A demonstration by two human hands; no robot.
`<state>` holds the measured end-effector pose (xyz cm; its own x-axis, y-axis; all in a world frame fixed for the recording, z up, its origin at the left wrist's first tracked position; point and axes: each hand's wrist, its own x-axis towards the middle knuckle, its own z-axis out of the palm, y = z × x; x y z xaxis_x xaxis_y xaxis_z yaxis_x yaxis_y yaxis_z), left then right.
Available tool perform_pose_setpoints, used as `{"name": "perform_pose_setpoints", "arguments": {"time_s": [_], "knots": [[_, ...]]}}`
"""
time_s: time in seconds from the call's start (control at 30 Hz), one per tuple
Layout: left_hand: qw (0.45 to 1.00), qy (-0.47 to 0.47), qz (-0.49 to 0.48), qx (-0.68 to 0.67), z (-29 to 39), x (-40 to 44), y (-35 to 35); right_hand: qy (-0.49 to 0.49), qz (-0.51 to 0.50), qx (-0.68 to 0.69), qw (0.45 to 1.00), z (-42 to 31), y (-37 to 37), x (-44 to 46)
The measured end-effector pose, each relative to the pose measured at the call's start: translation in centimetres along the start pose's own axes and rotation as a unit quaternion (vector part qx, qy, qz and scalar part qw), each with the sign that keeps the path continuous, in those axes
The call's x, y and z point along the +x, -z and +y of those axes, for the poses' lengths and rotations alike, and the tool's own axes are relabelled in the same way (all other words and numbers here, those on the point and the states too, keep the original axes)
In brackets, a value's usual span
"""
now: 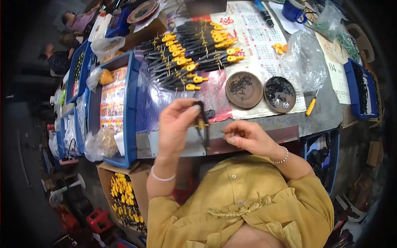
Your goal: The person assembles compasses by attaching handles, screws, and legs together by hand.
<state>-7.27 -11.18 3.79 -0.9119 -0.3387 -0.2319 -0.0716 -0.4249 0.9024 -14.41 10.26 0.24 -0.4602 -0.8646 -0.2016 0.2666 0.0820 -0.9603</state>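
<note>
My left hand (175, 124) is closed on a slim black two-legged part (203, 120) with brass-coloured bits, held upright above the table's front edge. Its exact kind I cannot make out. To the right, my right hand (250, 138) has its fingertips pinched together; whatever they hold, if anything, is too small to see. Just behind the held part lies a small black rounded piece (210, 113). Two round brown dishes stand beyond my right hand: the left dish (252, 102) and the right dish (294, 93), both holding small dark pieces.
Rows of black parts with yellow tabs (182, 60) cover the table's back. A yellow-handled screwdriver (312, 105) and a plastic bag (306, 60) lie at right. A blue tray (133, 103) flanks the left side, above a cardboard box (140, 182) of yellow-and-black parts. Other people sit far left.
</note>
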Motion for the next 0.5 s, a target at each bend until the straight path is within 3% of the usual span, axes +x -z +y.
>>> {"name": "perform_pose_setpoints", "arguments": {"time_s": [0.1,0.27,0.4,0.47,0.5], "knots": [[1.0,0.013,0.005,-0.017,-2.8,-0.6,-1.6,-0.075,-0.002,0.087,0.993,0.1,-0.9,0.7],[0.999,0.031,0.008,-0.036,-4.5,-1.5,-2.5,-0.071,-0.027,0.167,0.983,1.2,-0.8,0.3],[1.0,-0.012,-0.015,0.024,-5.7,-2.2,-2.6,-0.059,-0.018,0.165,0.984,2.1,-0.5,-0.4],[0.997,-0.043,-0.027,0.058,-6.0,-2.8,-3.3,0.001,0.066,0.076,0.995,2.3,-0.7,-0.7],[0.985,-0.076,0.005,0.156,-5.8,-3.4,-3.9,0.098,0.12,-0.188,0.97,1.6,-0.4,-0.9]]}}
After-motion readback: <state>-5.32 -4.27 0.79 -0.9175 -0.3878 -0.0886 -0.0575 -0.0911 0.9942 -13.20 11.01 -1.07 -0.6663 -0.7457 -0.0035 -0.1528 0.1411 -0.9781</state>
